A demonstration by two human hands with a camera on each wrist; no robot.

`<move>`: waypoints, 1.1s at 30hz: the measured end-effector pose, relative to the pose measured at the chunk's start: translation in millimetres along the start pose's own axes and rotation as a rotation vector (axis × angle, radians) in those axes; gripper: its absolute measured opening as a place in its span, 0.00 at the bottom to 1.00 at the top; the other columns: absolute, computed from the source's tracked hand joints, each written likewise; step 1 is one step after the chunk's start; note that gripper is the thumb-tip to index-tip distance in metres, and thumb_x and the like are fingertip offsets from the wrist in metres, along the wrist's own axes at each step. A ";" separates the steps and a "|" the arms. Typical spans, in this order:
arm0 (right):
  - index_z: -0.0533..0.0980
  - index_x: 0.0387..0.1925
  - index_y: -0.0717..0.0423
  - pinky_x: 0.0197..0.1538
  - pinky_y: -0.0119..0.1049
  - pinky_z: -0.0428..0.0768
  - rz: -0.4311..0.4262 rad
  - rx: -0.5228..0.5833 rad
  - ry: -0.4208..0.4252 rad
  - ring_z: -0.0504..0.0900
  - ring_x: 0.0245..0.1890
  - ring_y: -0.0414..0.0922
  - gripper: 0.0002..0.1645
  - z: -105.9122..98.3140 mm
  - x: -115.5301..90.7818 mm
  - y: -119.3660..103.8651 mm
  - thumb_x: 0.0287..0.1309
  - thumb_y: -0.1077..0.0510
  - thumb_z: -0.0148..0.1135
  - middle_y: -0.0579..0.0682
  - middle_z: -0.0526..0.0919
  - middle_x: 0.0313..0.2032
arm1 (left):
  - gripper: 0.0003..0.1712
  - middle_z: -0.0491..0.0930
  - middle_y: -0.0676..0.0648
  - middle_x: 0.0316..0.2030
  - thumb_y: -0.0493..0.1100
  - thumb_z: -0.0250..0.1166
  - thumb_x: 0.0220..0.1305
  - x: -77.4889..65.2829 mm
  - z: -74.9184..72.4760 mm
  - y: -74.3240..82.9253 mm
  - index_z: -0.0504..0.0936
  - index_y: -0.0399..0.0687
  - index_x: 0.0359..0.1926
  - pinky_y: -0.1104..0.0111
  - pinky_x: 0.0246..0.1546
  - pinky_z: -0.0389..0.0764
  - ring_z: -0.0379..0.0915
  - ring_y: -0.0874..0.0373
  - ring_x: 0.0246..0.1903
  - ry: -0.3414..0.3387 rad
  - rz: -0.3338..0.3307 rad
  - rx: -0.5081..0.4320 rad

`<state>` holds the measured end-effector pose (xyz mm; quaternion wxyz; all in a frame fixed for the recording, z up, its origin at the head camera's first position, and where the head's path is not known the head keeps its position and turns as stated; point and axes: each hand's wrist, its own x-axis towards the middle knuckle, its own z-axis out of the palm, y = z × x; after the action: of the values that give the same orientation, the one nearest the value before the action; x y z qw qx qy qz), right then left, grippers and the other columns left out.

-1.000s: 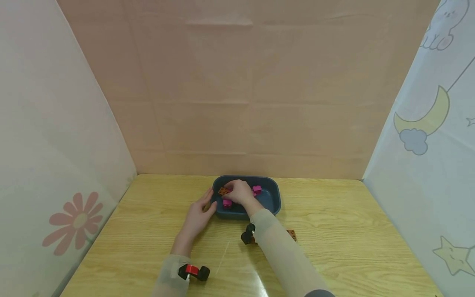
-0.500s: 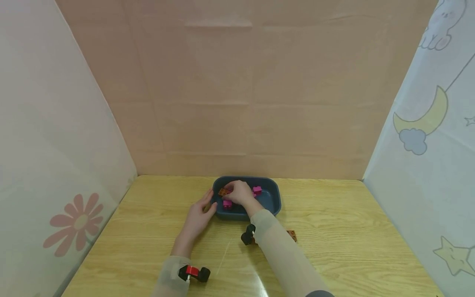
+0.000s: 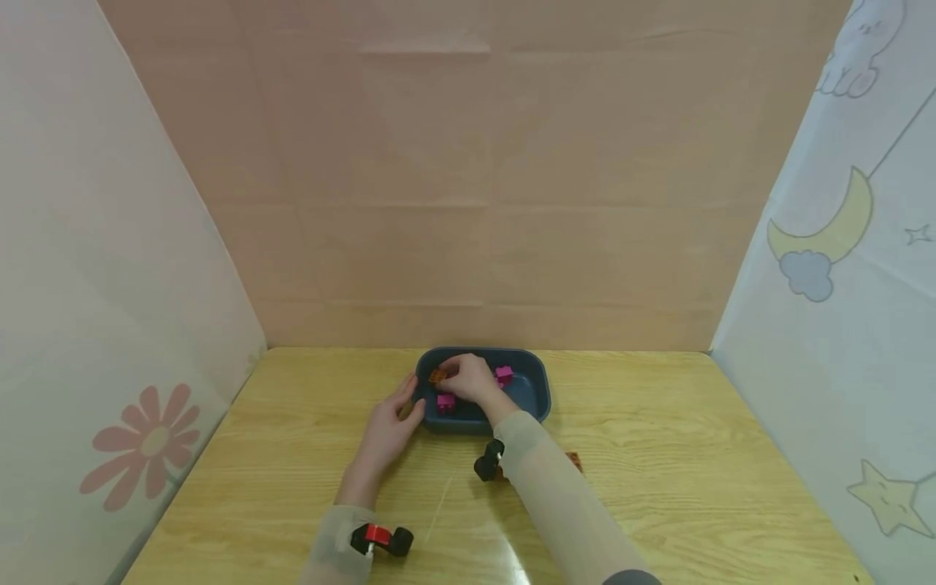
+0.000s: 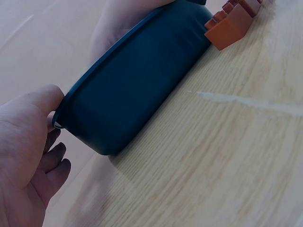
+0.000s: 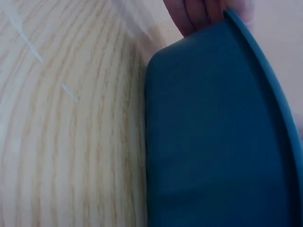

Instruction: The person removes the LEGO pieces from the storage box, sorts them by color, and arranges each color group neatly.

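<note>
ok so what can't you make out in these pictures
Head view: part of the tray floor, hidden by the right hand.
Head view: what lies under the right sleeve beside the orange block.
Head view: stud counts on the pink blocks, too small.
Right wrist view: the tray's contents, hidden by its wall.

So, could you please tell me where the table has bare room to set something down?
Bare table patches lie between the tray and the right wall, and between the left hand and the left wall. It is crowded in the tray around the right hand and pink bricks, and by the right sleeve, where an orange brick shows.
</note>
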<state>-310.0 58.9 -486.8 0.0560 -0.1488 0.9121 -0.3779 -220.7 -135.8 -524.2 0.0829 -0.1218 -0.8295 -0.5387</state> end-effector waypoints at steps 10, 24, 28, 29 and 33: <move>0.86 0.58 0.58 0.57 0.45 0.85 -0.038 0.046 0.015 0.87 0.51 0.48 0.25 -9.3 -1.3 -1.5 0.62 0.54 0.76 0.52 0.91 0.50 | 0.33 0.64 0.41 0.79 0.42 0.65 0.79 0.0 -1.0 0.2 0.68 0.36 0.78 0.48 0.78 0.60 0.57 0.44 0.78 0.008 -0.015 0.009; 0.85 0.62 0.53 0.53 0.44 0.88 -0.092 0.241 -0.005 0.88 0.53 0.47 0.25 -40.0 -26.8 1.6 0.66 0.53 0.75 0.50 0.89 0.53 | 0.33 0.63 0.40 0.79 0.41 0.65 0.79 -0.3 -2.9 0.8 0.67 0.35 0.78 0.49 0.78 0.60 0.57 0.44 0.79 0.006 -0.026 -0.009; 0.83 0.65 0.51 0.53 0.46 0.88 -0.099 0.282 -0.010 0.87 0.55 0.49 0.26 -55.4 -40.5 6.9 0.67 0.53 0.75 0.51 0.89 0.55 | 0.33 0.64 0.43 0.79 0.41 0.65 0.79 -0.7 -2.1 2.0 0.68 0.34 0.77 0.50 0.78 0.60 0.57 0.45 0.79 0.010 -0.028 -0.010; 0.83 0.65 0.52 0.53 0.46 0.88 -0.101 0.293 -0.009 0.87 0.55 0.49 0.26 -59.3 -43.9 8.2 0.67 0.53 0.75 0.51 0.89 0.55 | 0.33 0.63 0.43 0.79 0.41 0.65 0.79 -0.9 -2.1 2.3 0.68 0.34 0.77 0.50 0.78 0.59 0.57 0.45 0.79 0.010 -0.028 -0.011; 0.84 0.64 0.52 0.55 0.47 0.87 -0.106 0.325 0.002 0.87 0.54 0.49 0.25 -72.5 -57.3 14.0 0.67 0.55 0.74 0.51 0.89 0.54 | 0.33 0.63 0.41 0.79 0.41 0.65 0.79 -1.4 -2.8 2.6 0.68 0.33 0.77 0.49 0.78 0.59 0.56 0.44 0.79 0.012 -0.029 -0.001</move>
<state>-274.3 135.0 -446.0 0.0582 -0.1855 0.8300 -0.5229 -218.6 -137.5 -521.2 0.0798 -0.1065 -0.8303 -0.5412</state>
